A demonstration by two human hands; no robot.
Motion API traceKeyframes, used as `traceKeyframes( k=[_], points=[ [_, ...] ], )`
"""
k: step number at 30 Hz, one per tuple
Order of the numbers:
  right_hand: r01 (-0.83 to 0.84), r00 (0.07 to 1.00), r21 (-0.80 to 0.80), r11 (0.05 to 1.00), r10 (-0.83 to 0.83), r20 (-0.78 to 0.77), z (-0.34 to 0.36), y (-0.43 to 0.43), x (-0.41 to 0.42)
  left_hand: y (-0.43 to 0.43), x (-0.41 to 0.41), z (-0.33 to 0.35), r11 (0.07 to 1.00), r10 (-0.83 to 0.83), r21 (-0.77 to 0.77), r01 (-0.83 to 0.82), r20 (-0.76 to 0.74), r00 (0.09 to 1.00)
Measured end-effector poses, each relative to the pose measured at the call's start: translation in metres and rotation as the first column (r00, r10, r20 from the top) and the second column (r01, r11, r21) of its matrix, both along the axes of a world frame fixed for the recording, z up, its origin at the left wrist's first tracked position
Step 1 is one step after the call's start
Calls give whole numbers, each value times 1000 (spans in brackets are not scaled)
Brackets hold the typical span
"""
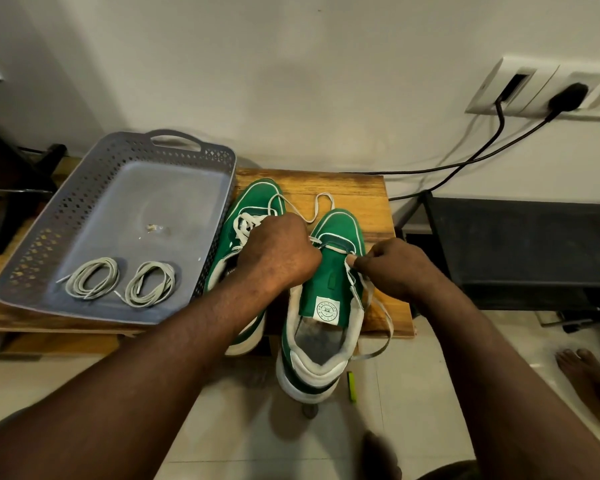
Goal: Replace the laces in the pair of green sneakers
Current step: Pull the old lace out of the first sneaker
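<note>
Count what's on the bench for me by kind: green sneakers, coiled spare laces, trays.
Green sneakers: 2
Coiled grey laces: 2
Grey tray: 1
Total: 5

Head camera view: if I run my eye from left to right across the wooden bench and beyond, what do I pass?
grey tray → laced green sneaker → second green sneaker → black stand
</note>
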State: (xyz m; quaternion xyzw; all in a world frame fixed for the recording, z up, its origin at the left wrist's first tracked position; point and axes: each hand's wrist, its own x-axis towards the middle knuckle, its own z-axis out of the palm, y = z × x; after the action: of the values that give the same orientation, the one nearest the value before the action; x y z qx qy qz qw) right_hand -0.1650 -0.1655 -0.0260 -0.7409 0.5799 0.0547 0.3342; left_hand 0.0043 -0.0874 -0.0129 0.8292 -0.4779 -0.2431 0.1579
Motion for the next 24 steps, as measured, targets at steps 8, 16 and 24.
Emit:
traceKeyframes(
  k=[8,16,24],
  points=[
    [138,969,67,988,-148,200,5,-1,2,5,-9,4,958,-286,43,283,159,945],
    [472,601,-21,881,-304,739,23,-16,-15,4,-19,-4,931,-364,112,346,249,898],
    [89,965,-191,978,-37,261,15,9,1,-2,-19,-7,943,-319,152,297,156,935]
  ],
)
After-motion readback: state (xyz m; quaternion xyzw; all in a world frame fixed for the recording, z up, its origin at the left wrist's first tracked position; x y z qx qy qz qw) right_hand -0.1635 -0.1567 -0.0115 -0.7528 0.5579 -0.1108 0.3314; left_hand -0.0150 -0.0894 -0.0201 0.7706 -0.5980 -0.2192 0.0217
